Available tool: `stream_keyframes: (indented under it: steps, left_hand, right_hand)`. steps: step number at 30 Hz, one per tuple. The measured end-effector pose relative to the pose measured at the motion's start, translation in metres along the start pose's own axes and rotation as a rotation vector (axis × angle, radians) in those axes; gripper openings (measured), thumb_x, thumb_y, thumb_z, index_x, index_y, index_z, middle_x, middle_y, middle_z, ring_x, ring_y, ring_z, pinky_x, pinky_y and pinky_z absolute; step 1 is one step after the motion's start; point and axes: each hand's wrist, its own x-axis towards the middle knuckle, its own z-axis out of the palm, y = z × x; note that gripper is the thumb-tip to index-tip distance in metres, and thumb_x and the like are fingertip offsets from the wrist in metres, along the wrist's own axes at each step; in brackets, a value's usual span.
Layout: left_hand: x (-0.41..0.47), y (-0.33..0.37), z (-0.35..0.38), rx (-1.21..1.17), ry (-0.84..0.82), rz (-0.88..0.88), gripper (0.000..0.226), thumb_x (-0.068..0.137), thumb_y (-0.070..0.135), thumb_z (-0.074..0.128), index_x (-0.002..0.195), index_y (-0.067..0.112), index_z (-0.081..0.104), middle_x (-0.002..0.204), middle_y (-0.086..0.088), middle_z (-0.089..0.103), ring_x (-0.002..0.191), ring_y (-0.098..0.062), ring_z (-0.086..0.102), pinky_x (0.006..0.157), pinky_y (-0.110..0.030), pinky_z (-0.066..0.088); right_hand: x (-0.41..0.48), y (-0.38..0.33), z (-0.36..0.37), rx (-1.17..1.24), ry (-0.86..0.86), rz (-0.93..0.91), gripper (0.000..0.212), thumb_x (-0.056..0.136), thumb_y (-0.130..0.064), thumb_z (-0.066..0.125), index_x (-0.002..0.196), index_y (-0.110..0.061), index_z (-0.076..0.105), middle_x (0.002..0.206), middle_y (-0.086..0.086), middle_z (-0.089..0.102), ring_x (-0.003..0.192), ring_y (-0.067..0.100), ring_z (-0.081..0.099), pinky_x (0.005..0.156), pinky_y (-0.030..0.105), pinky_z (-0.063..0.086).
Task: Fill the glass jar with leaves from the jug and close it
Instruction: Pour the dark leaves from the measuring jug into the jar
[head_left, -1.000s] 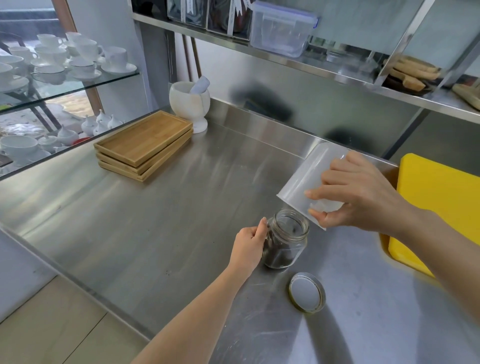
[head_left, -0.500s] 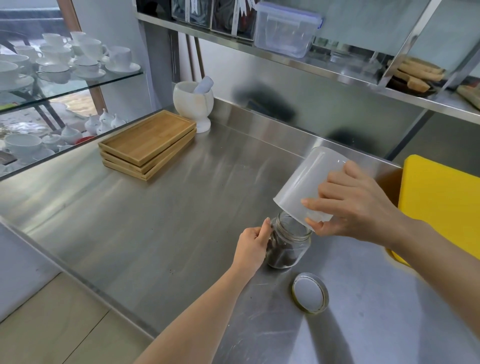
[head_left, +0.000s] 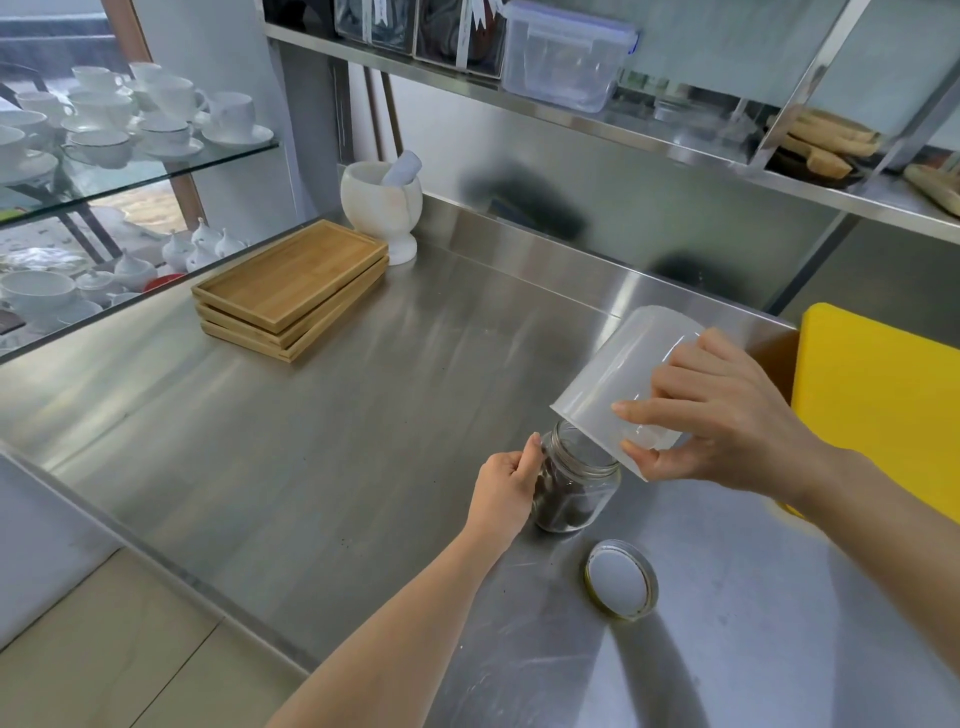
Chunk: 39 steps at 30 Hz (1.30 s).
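Note:
A small glass jar (head_left: 576, 493) stands upright on the steel counter (head_left: 322, 447), dark leaves filling its lower part. My left hand (head_left: 506, 488) grips the jar's left side. My right hand (head_left: 727, 421) holds a translucent plastic jug (head_left: 618, 384) turned almost upside down, its rim right over the jar's open mouth. The jar's round metal lid (head_left: 621, 578) lies flat on the counter, a little in front and to the right of the jar.
A yellow cutting board (head_left: 883, 395) lies at the right edge. Stacked wooden trays (head_left: 291, 286) and a white mortar with pestle (head_left: 382, 205) stand at the back left. Glass shelves with white cups (head_left: 130, 119) are to the left. A steel shelf (head_left: 649, 135) runs overhead.
The jug has tipped further, nearly upside down, and its rim has come down onto the jar's mouth. My left hand stays on the jar.

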Motion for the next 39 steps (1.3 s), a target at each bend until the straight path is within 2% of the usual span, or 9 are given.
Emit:
stream_keyframes:
  steps: [4, 8, 10, 15, 18, 22, 32, 35, 39]
  left_hand:
    - [0.0, 0.001, 0.0, 0.0, -0.007, -0.002, 0.057, 0.085, 0.051, 0.042, 0.044, 0.02, 0.018, 0.047, 0.001, 0.021, 0.045, -0.013, 0.018, 0.048, -0.03, 0.014]
    - [0.0, 0.001, -0.001, -0.009, -0.011, 0.0, 0.055, 0.085, 0.052, 0.042, 0.047, 0.021, 0.018, 0.047, 0.0, 0.022, 0.046, -0.014, 0.019, 0.047, -0.03, 0.015]
    - [-0.001, 0.0, -0.001, -0.007, -0.017, 0.006, 0.054, 0.085, 0.052, 0.041, 0.048, 0.021, 0.018, 0.047, 0.002, 0.022, 0.046, -0.014, 0.02, 0.049, -0.031, 0.016]
    - [0.0, -0.001, -0.001, -0.016, -0.034, -0.009, 0.053, 0.083, 0.052, 0.041, 0.046, 0.022, 0.018, 0.044, 0.009, 0.02, 0.047, -0.014, 0.02, 0.053, -0.034, 0.016]
    - [0.0, -0.001, -0.001, -0.004, -0.037, -0.007, 0.052, 0.082, 0.054, 0.04, 0.046, 0.022, 0.018, 0.044, 0.009, 0.021, 0.048, -0.014, 0.02, 0.054, -0.034, 0.017]
    - [0.002, -0.002, -0.001, -0.009, -0.037, -0.011, 0.052, 0.081, 0.054, 0.04, 0.047, 0.023, 0.017, 0.043, 0.01, 0.02, 0.047, -0.014, 0.019, 0.053, -0.034, 0.016]
    - [0.001, -0.003, -0.002, -0.012, -0.031, -0.034, 0.053, 0.083, 0.053, 0.041, 0.046, 0.023, 0.017, 0.045, 0.007, 0.021, 0.048, -0.016, 0.019, 0.052, -0.034, 0.016]
    - [0.001, -0.001, -0.002, -0.01, -0.035, -0.033, 0.053, 0.083, 0.051, 0.041, 0.045, 0.024, 0.017, 0.043, 0.01, 0.021, 0.048, -0.015, 0.019, 0.054, -0.035, 0.016]
    - [0.0, -0.001, -0.003, -0.012, -0.041, -0.021, 0.051, 0.084, 0.051, 0.04, 0.047, 0.024, 0.017, 0.045, 0.009, 0.02, 0.051, -0.017, 0.019, 0.058, -0.038, 0.018]
  right_hand:
    - [-0.001, -0.004, 0.001, 0.009, 0.001, -0.022, 0.021, 0.073, -0.029, 0.066, 0.076, -0.009, 0.071, 0.06, 0.01, 0.059, 0.064, 0.023, 0.045, 0.055, 0.031, 0.039]
    - [-0.006, -0.005, 0.004, 0.077, 0.11, 0.184, 0.029, 0.076, -0.033, 0.062, 0.078, -0.006, 0.072, 0.059, 0.012, 0.057, 0.066, 0.019, 0.036, 0.059, 0.033, 0.033]
    - [-0.016, -0.003, 0.006, 0.171, 0.221, 0.393, 0.029, 0.075, -0.031, 0.062, 0.08, -0.003, 0.071, 0.06, 0.009, 0.054, 0.065, 0.014, 0.034, 0.061, 0.029, 0.029]
    - [-0.067, -0.005, 0.016, 0.524, 0.606, 1.128, 0.009, 0.079, -0.027, 0.059, 0.082, -0.022, 0.066, 0.075, -0.03, 0.063, 0.069, -0.004, 0.05, 0.058, 0.007, 0.038]
    - [-0.101, -0.007, 0.029, 0.675, 0.841, 1.578, 0.018, 0.083, -0.02, 0.059, 0.069, -0.03, 0.064, 0.055, -0.024, 0.062, 0.053, -0.005, 0.052, 0.046, 0.013, 0.041]
    - [-0.141, -0.015, 0.048, 0.933, 0.984, 2.018, 0.013, 0.077, -0.024, 0.058, 0.065, -0.026, 0.059, 0.035, -0.01, 0.039, 0.037, 0.006, 0.031, 0.036, 0.021, 0.023]
    - [-0.167, -0.054, 0.082, 1.031, 0.961, 2.058, 0.027, 0.085, -0.014, 0.052, 0.06, -0.022, 0.05, 0.056, -0.003, 0.04, 0.051, 0.008, 0.039, 0.037, 0.016, 0.038]
    - [-0.176, -0.061, 0.087, 0.947, 0.777, 2.035, 0.017, 0.09, -0.002, 0.046, 0.079, -0.009, 0.055, 0.069, 0.006, 0.043, 0.071, 0.019, 0.043, 0.052, 0.017, 0.048]
    - [-0.177, -0.062, 0.085, 0.954, 0.771, 2.023, 0.013, 0.09, -0.026, 0.053, 0.091, -0.016, 0.062, 0.09, 0.007, 0.056, 0.094, 0.024, 0.05, 0.084, 0.038, 0.048]
